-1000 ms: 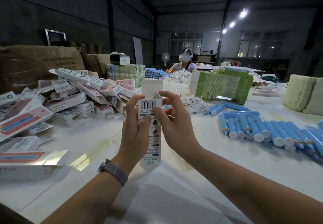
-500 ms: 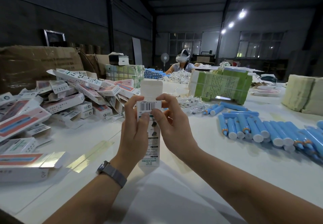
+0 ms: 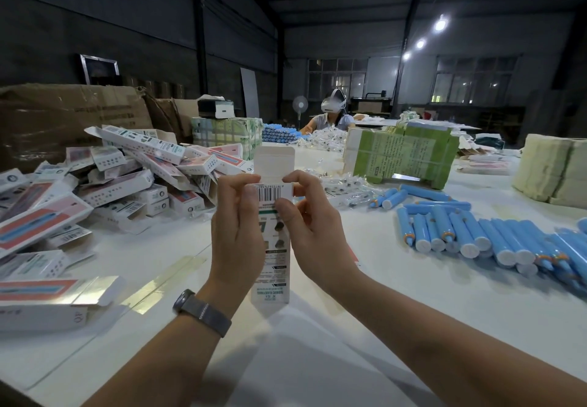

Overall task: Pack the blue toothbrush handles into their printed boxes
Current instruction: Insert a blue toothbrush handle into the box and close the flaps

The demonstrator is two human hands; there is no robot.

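Observation:
I hold one printed box (image 3: 272,274) upright over the white table (image 3: 397,305), its barcode side toward me. My left hand (image 3: 236,235) grips its left edge and my right hand (image 3: 313,225) its right edge, fingertips pressing near the top. The top flap (image 3: 274,162) stands open above my fingers. Several blue toothbrush handles (image 3: 460,232) with white end caps lie in a row to the right. What is inside the box is hidden.
A heap of printed boxes (image 3: 127,181) covers the left side, with one long box (image 3: 47,298) at the near left. Green bundled packs (image 3: 400,155) and a pale stack (image 3: 552,168) stand behind the handles. A person with a headset (image 3: 332,114) sits at the far end.
The box has risen slightly and my fingertips have closed in toward the barcode at its top. The flap stays up.

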